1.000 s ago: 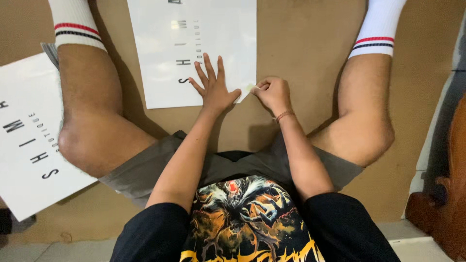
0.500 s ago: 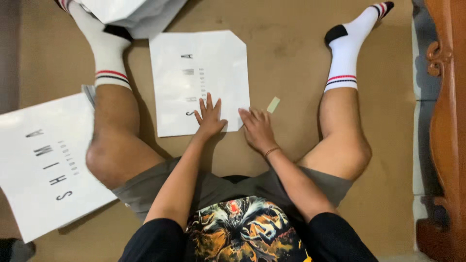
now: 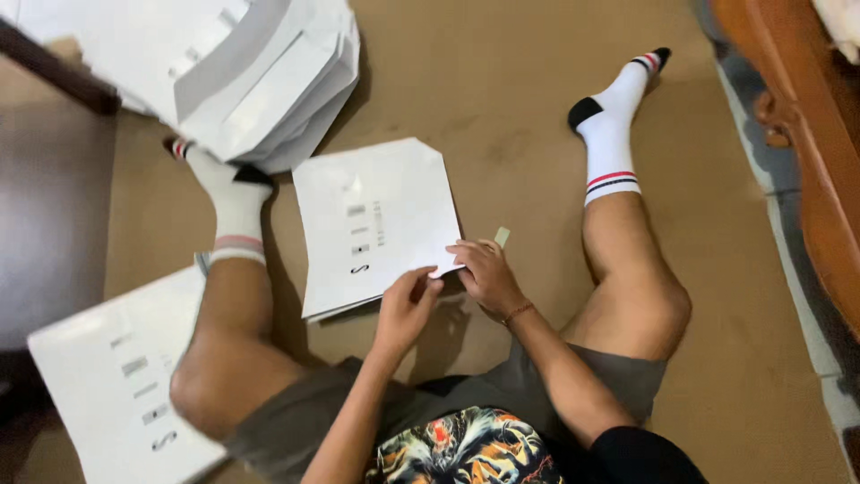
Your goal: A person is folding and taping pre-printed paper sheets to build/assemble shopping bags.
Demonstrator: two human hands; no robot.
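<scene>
Seated person on a brown cardboard floor sheet (image 3: 502, 99), legs spread in a V. The bare stretch between the legs is bounded by the left leg in a white striped sock (image 3: 235, 211), the right leg in a matching white sock (image 3: 611, 152), and a carved wooden furniture edge (image 3: 806, 134) at far right; open cardboard lies beyond the right foot.

A flat white paper bag with clipped corners and grey printing (image 3: 376, 220) lies between the knees, its near right corner lifted. The left hand (image 3: 408, 309), wrist bent back, has its fingers closed on the lower edge near that corner. The right hand (image 3: 484, 273), a red cord at the wrist, pinches the corner itself between thumb and fingers.

A small pale paper strip (image 3: 503, 237) lies just beside the right hand. A stack of white paper bags (image 3: 260, 72) rests beyond the left foot; another white printed bag (image 3: 116, 376) lies outside the left knee.
</scene>
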